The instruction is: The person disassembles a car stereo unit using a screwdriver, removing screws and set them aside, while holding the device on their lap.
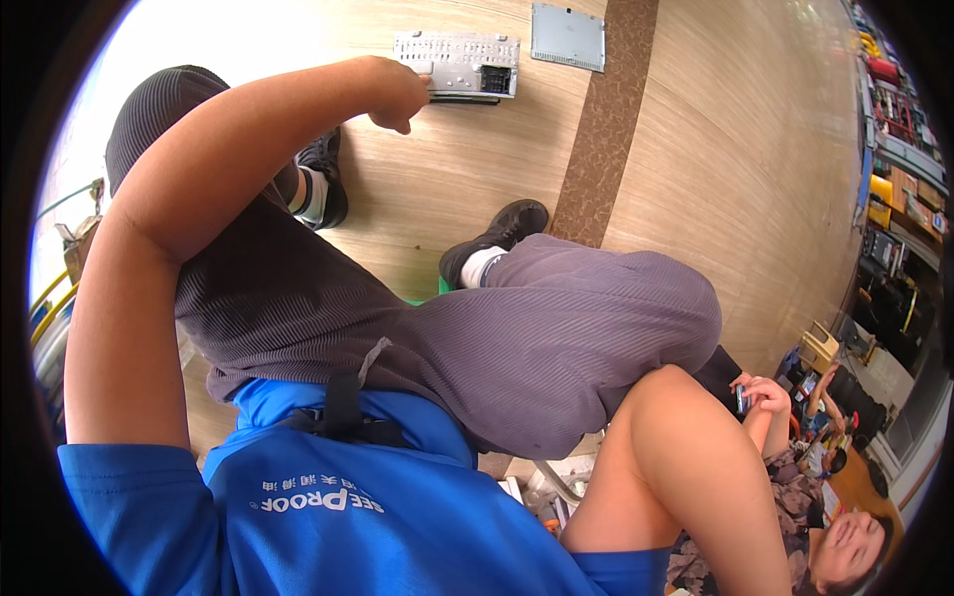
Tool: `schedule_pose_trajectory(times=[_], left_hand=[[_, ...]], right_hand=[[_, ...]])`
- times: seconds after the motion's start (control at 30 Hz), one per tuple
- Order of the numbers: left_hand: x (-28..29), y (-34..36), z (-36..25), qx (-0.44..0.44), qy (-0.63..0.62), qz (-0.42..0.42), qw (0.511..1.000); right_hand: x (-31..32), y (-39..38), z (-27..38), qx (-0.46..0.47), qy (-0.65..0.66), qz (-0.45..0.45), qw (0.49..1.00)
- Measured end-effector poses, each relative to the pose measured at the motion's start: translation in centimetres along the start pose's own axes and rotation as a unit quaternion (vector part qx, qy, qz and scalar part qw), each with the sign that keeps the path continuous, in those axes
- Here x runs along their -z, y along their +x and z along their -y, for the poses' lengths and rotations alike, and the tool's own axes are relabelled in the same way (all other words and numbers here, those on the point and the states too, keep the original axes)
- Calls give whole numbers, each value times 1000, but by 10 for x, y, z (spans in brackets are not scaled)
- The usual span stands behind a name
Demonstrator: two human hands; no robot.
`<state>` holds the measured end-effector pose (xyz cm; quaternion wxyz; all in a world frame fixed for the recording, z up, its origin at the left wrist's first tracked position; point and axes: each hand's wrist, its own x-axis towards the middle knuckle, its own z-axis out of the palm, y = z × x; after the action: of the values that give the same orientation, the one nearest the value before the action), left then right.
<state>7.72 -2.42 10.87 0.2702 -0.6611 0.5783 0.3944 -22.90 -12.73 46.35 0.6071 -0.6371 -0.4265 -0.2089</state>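
My left hand [399,93] reaches out to the left end of a silver metal electronics housing [452,62]. Its fingers are curled in against that end, and one fingertip overlaps the metal; the other fingers are partly hidden by the back of the hand. Rows of small holes run along the housing, a black socket block [495,79] sits at its right end, and a dark strip shows along its lower edge. Beside it on the floor lies a flat grey metal cover plate [568,38]. My right arm is bent with its elbow near my right knee; the hand is out of the picture.
Wood-look floor [735,149] is crossed by a brown patterned strip [601,139]. My two black shoes [515,224] stand near the housing. At the lower right another person [795,497] sits close, holding a small dark device [741,399]. Crowded shelves [899,189] line the right side.
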Motion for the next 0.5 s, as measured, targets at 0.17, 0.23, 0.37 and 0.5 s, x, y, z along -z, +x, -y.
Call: schedule_pose_trajectory(times=[0.17,0.23,0.37,0.5], left_hand=[[0,1,0,2,-4,-4,1000],[-2,2,1,1,-2,-4,1000],[-5,7,3,6,9,8,1000],[-2,3,1,2,12,0,1000]], right_hand=[[0,3,1,1,1,0,1000],[0,3,1,2,2,1,1000],[-1,5,2,3,5,2,1000],[-2,5,4,3,7,1,1000]])
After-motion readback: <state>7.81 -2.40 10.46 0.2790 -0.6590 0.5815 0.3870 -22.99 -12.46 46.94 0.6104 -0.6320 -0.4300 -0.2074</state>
